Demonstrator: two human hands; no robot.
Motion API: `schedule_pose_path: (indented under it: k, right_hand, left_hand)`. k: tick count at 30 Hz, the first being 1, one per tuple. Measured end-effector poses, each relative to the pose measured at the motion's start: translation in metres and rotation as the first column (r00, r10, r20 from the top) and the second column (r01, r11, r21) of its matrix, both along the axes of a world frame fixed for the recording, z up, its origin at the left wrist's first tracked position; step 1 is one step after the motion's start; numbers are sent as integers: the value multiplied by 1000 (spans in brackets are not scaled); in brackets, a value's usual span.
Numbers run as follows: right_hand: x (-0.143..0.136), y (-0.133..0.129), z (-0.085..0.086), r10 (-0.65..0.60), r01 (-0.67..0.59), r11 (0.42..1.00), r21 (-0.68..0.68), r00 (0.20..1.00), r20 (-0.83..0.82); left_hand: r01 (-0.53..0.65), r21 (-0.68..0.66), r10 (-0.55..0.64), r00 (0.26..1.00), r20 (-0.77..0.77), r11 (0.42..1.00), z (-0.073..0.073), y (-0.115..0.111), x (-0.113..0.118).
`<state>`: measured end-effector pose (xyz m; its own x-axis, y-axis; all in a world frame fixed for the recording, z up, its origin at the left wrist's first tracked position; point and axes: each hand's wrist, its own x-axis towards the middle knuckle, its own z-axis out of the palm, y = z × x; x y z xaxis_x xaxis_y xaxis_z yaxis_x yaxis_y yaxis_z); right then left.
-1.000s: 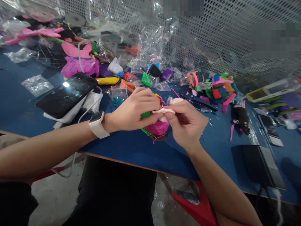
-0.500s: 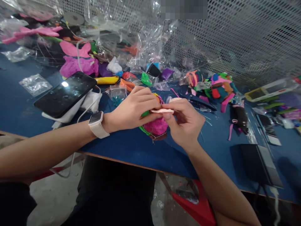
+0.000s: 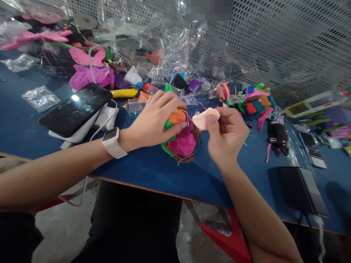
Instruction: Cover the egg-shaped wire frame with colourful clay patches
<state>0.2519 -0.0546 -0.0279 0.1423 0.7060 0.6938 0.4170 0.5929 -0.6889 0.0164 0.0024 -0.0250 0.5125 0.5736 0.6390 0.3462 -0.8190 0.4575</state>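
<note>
My right hand [image 3: 227, 133] pinches a flat, pale pink piece of modelling clay [image 3: 204, 119] between thumb and fingers, lifted above the table. Just left of it, a wire-frame model [image 3: 181, 144] lies on the table, filled with magenta, orange, green and brown clay. My left hand [image 3: 161, 118] is over the model's left side, thumb and fingers apart, with orange clay showing between them. It partly covers the model, and I cannot tell how firmly it touches it. A watch with a pale band [image 3: 114, 143] is on my left wrist.
A phone [image 3: 76, 107] lies on a white stand at left, with a cable nearby. Behind are a yellow-handled cutter [image 3: 124, 93], clay packets and plastic bags [image 3: 175, 54] against a mesh panel. Clay figures [image 3: 257, 100] and a black box [image 3: 301, 190] are at right.
My hands have moved apart. The pale clay, earlier between both hands, has gone right in my right hand and now shows its flat side. My left fingers have spread; the model has stayed in place.
</note>
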Motion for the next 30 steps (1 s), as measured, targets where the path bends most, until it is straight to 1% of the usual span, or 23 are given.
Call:
schedule_pose_path:
  k: [3,5,8,10,12,14,17,20,23,25,30]
  right_hand:
    - [9,11,-10,-31,31,1000,-2,999,-42]
    - [12,15,-17,-40,36,998,-60,996,-78]
    - [13,20,-27,-25,-2,986,-164,987,-161]
    - [12,22,-33,-12,-30,982,-188,975,-221]
    - [11,22,-35,1,-56,977,-207,967,-253]
    - [9,18,-33,15,-80,967,-242,965,-261]
    - [3,7,-20,38,-108,954,-281,970,-242]
    - [-5,-4,-3,52,-80,951,-300,994,-99]
    - [-13,-11,7,47,-28,961,-274,997,64]
    - [-15,-12,8,73,-41,959,-280,992,106]
    - [-11,-12,7,157,-103,934,-342,978,135]
  left_hand:
    - [-50,-58,53,998,44,997,-6,5,1]
    - [-59,-112,68,995,79,992,-12,9,1]
    - [-37,-207,64,990,123,978,-19,14,3]
    - [-34,-268,67,991,118,963,-20,15,3]
    - [-61,-346,89,994,64,936,-16,13,3]
    - [-114,-436,116,993,-22,893,-9,10,3]
    - [-183,-537,135,983,-128,824,3,8,3]
    - [-203,-576,117,976,-183,791,9,8,4]
    - [-213,-616,77,968,-239,758,13,8,4]
    - [-209,-638,59,967,-249,741,14,7,4]
    - [-143,-673,25,983,-182,726,18,4,4]
